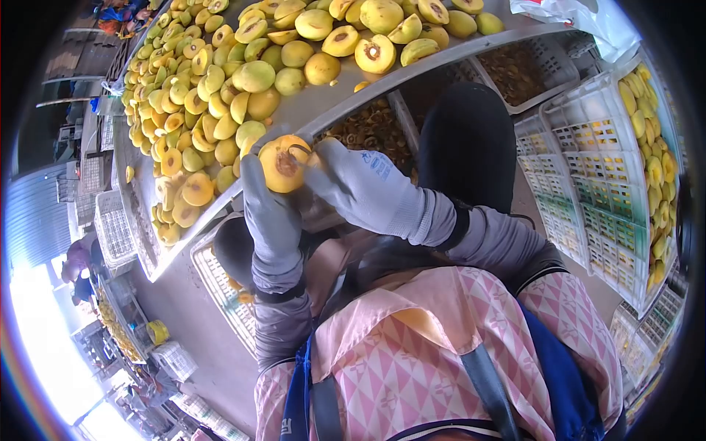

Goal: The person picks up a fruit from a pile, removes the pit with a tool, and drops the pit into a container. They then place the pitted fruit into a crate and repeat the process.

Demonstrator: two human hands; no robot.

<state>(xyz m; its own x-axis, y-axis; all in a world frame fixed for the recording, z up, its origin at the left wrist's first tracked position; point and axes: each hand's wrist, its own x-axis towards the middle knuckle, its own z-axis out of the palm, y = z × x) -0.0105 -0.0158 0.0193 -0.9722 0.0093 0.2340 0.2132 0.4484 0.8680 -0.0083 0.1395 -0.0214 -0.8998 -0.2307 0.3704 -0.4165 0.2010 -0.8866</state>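
Observation:
My left hand (271,202), in a grey glove, is closed around a yellow peach half (282,163) with its cut face and brown-red centre turned up. My right hand (360,184), also gloved, is closed on a small tool with a curved metal loop (300,149). The loop lies against the peach's cut face; the tool's handle is hidden in the fingers. Both hands are just over the near edge of a metal table (323,106). Many halved yellow peaches (254,76) are heaped on that table beyond them.
Below the table edge are crates holding brown peach stones or scraps (371,132). Stacked white crates (581,169) filled with peaches stand at the right, a plastic bag (588,26) above them. Another crate (220,287) sits by my left leg. People and crates are at far left.

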